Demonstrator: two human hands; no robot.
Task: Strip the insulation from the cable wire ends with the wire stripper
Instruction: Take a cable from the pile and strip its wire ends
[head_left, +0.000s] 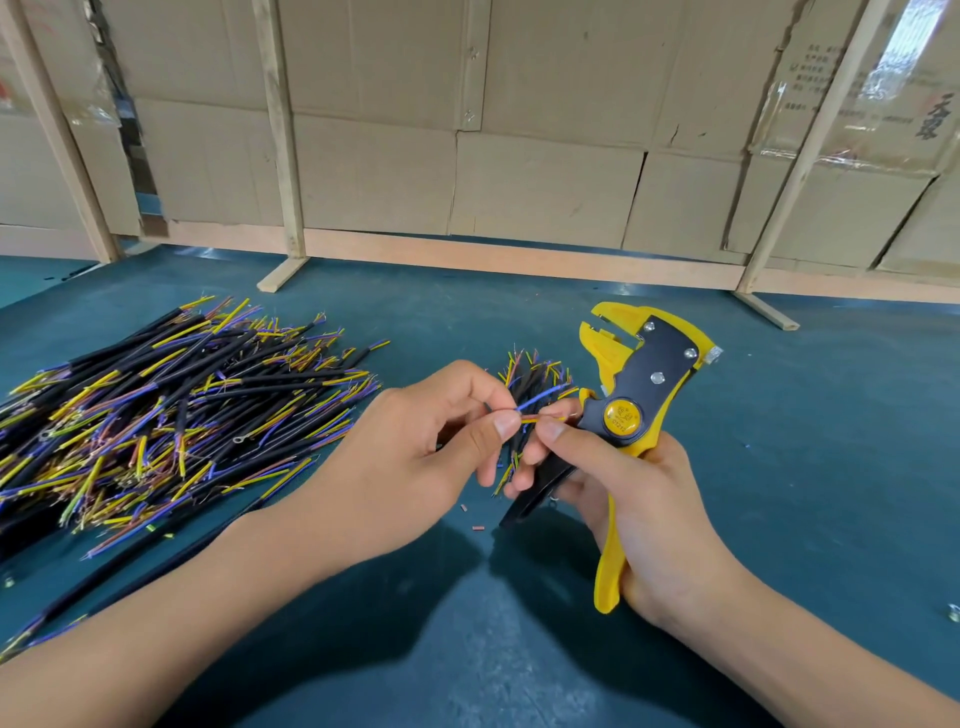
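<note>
Left hand (415, 447) pinches thin blue and yellow wire ends (540, 410); right hand (618, 488) grips the yellow-and-black wire stripper (639, 395), thumb seemingly touching the wires, above the teal bench (831, 415).

We logged the left hand (415, 452) and the right hand (639, 499) as bare from fingertip to wrist. The left forearm (182, 613) and the right forearm (810, 649) were bare as well, along their whole visible length to the lower edge of the picture. The left thumbnail (506, 423) and the right thumbnail (550, 430) were short, cut close, with rounded edges. We found the skin of both forearms smooth and unmarked. Clothing above the forearms lay outside the view, so we could not record it.
</note>
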